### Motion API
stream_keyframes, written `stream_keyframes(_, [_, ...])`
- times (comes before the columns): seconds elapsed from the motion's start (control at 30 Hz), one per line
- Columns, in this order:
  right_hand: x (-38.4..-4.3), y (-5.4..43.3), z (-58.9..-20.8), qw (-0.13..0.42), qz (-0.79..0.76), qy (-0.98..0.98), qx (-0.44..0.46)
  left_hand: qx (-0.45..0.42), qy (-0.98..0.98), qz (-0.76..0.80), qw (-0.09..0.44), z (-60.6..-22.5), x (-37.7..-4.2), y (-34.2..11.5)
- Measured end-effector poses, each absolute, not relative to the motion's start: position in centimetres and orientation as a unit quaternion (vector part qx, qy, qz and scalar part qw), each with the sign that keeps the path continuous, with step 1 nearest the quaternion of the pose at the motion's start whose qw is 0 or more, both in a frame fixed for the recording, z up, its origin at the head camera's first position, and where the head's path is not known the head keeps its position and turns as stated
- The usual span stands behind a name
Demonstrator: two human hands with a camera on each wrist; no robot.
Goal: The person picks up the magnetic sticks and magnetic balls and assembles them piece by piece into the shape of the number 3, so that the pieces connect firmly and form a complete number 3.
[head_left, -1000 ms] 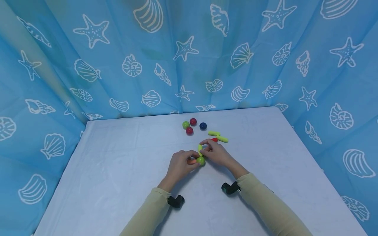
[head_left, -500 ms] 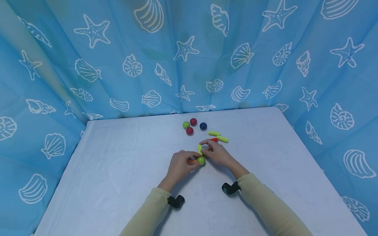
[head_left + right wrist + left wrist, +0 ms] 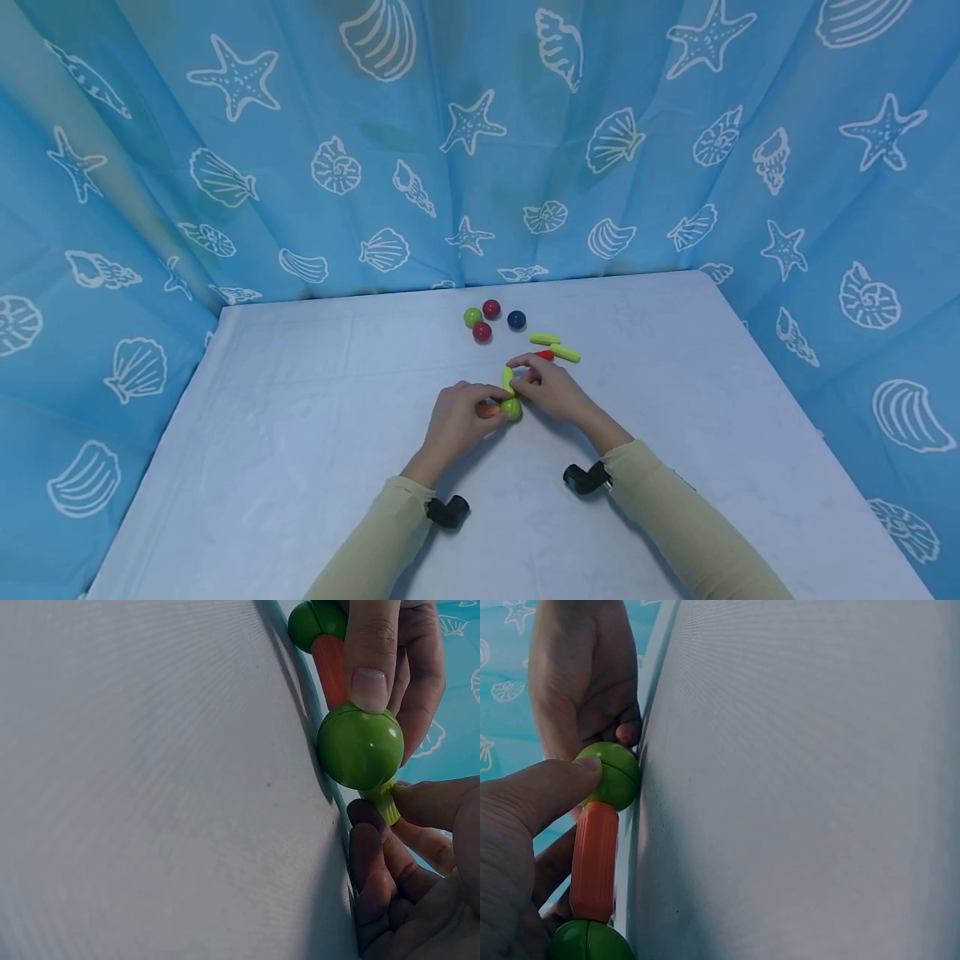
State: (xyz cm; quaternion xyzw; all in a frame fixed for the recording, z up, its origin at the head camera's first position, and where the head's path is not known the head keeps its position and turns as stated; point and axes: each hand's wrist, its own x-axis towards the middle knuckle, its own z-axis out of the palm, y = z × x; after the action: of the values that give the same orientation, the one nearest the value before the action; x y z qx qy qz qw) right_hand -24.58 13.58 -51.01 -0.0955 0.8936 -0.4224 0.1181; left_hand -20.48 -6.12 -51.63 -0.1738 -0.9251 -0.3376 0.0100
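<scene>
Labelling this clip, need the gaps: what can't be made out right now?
Red rod, left end: head view, covered by the right grip.
End green ball: left wrist view, cut off by the bottom edge; head view, hidden by the left grip.
Yellow-green rod, end at the middle green ball: right wrist view, hidden behind that ball, so seating unclear.
Loose blue ball, any holes: head view, too small.

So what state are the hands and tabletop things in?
Left hand: gripping held green ball
Right hand: pinching held yellow stick
Orange stick: joining held green ball, second green ball
Held yellow stick: against held green ball, seating unclear
Red balls: loose
Third green ball: loose
Blue ball: loose
Other yellow sticks: loose
Red stick: partly hidden
</scene>
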Motion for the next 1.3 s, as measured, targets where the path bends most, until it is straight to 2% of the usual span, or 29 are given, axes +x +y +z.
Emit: stream_keyframes(1.3, [-24.66,13.61,-50.98,0.119,-0.412,0.898,-0.102,-0.178,-0.926,-0.333,0.011,-51.67,-20.61,-6.22])
